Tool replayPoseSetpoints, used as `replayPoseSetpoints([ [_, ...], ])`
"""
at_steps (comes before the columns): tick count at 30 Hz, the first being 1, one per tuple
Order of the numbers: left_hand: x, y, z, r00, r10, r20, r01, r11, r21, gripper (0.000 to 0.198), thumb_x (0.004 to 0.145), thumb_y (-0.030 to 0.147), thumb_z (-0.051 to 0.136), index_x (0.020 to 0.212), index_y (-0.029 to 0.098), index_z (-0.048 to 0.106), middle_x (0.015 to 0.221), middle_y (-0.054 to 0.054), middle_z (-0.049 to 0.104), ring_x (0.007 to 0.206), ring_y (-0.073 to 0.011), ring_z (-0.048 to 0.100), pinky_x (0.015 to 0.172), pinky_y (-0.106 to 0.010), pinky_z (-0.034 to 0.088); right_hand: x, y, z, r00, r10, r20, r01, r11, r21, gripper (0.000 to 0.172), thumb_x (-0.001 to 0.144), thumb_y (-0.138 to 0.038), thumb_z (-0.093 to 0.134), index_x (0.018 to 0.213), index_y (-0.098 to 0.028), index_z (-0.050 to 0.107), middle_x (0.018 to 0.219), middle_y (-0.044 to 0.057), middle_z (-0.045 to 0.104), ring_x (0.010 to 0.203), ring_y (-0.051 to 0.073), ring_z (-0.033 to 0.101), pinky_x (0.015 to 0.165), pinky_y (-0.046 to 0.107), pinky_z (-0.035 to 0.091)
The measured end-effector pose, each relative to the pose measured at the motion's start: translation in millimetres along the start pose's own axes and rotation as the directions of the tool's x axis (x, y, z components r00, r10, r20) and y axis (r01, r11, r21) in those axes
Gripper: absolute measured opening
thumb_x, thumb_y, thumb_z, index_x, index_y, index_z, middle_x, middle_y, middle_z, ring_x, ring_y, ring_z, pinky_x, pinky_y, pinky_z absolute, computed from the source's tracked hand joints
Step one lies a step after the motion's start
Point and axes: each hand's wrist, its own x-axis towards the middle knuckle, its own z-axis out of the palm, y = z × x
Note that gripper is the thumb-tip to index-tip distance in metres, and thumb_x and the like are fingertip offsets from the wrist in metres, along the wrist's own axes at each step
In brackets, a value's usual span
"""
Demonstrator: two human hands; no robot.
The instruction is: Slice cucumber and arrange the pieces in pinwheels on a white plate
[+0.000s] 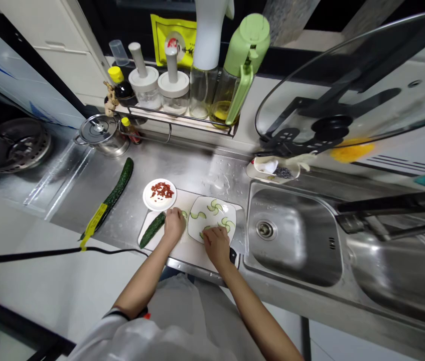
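My left hand [174, 224] rests on the white cutting board [176, 250], its fingers curled closed beside the cut end of a cucumber [152, 230]. Thin cucumber slices [184, 214] show by its fingertips; what it grips is hidden. Over the near edge of a white square plate [216, 201] is my right hand [217, 246], with fingers pinched down around a cucumber slice [205, 228]. More slices lie fanned in curved groups on that plate. Beside my right wrist, a black knife handle [233, 255] is partly visible.
A small white plate of chopped red pieces [159, 194] touches the board's far edge. A whole cucumber [116, 191] with yellow tape lies left. Right are a steel sink [291, 225] and a caddy [272, 169]. A lidded pot [103, 134] and a condiment rack [182, 120] stand behind.
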Motion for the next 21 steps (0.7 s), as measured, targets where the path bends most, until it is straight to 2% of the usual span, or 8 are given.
replayPoseSetpoints([
  [8,-9.9,3.1,-13.2,0.999,0.035,-0.006,-0.035,0.997,-0.064,0.014,0.079,0.014,0.049,0.086,0.017,0.061,0.077,-0.007,0.062,0.073,-0.0190,0.057,0.070,-0.030,0.042,2.7,-2.6,1.3,1.000,0.004,-0.015,-0.003,0.998,0.064,0.021,0.087,-0.022,0.048,0.082,-0.019,0.069,0.080,0.005,0.064,0.086,0.020,0.047,0.084,0.033,0.035],
  [13,-17.5,2.3,-26.2,0.993,0.113,0.031,-0.104,0.972,-0.213,0.011,0.076,0.016,0.053,0.083,0.018,0.061,0.075,-0.003,0.062,0.070,-0.0148,0.056,0.069,-0.026,0.044,8.5,-3.6,7.4,0.997,0.074,0.036,-0.080,0.969,0.234,0.019,0.083,-0.021,0.050,0.087,-0.017,0.068,0.085,0.007,0.067,0.086,0.020,0.054,0.087,0.036,0.038],
  [15,-21.5,3.6,-30.3,0.985,0.158,0.072,-0.132,0.950,-0.283,0.012,0.075,0.017,0.055,0.085,0.019,0.061,0.075,-0.001,0.062,0.068,-0.0131,0.056,0.068,-0.024,0.044,13.2,-4.4,10.3,0.989,0.139,0.055,-0.149,0.926,0.346,0.022,0.082,-0.025,0.051,0.095,-0.017,0.068,0.092,0.007,0.068,0.089,0.020,0.056,0.085,0.036,0.040],
  [18,-27.2,8.4,-33.8,0.968,0.217,0.130,-0.155,0.915,-0.373,0.010,0.076,0.019,0.057,0.085,0.019,0.061,0.075,0.000,0.061,0.066,-0.0111,0.054,0.064,-0.022,0.044,22.4,-6.8,11.5,0.957,0.255,0.141,-0.291,0.800,0.525,0.031,0.081,-0.034,0.051,0.105,-0.020,0.065,0.096,0.006,0.068,0.084,0.019,0.059,0.074,0.033,0.045],
  [21,-30.6,14.3,-34.3,0.949,0.264,0.172,-0.168,0.886,-0.433,0.009,0.077,0.022,0.058,0.085,0.019,0.061,0.076,-0.001,0.061,0.066,-0.0105,0.054,0.063,-0.021,0.044,30.7,-9.5,7.6,0.922,0.289,0.260,-0.388,0.669,0.634,0.030,0.077,-0.040,0.053,0.095,-0.021,0.067,0.084,0.003,0.068,0.074,0.017,0.058,0.064,0.029,0.045],
])
